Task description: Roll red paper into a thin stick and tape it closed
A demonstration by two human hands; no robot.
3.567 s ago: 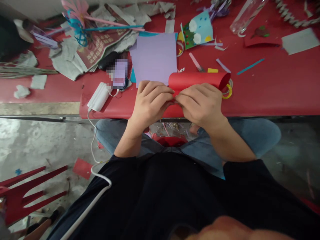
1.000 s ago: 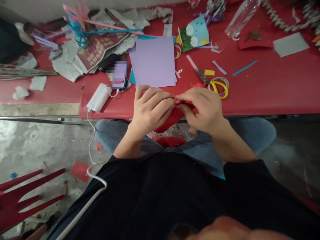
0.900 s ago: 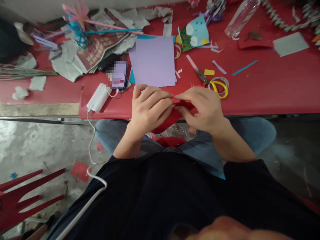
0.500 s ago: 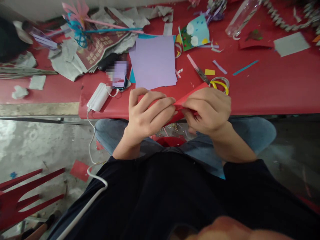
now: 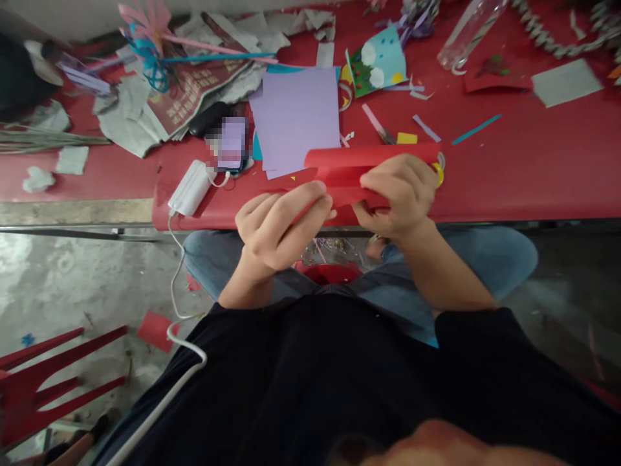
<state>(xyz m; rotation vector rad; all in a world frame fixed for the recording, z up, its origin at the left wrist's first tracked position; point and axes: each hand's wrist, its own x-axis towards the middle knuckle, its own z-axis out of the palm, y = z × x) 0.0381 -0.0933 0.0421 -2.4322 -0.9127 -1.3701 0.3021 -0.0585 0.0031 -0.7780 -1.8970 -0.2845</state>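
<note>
The light is dim and soft, with pale glare on the floor [image 5: 29,278] at the left and deep shadow at the right. Shade darkens the fold of the red paper [image 5: 371,156]. The black shirt [image 5: 310,382], near, loses most detail. Pixel blocks partly veil the phone [image 5: 232,142]. Far corners look stretched.

Left fingers [image 5: 297,202] and right fingers [image 5: 384,184] bend inward, near each other.

2 bare hands [image 5: 279,228] hold curled red paper [image 5: 366,156].
</note>
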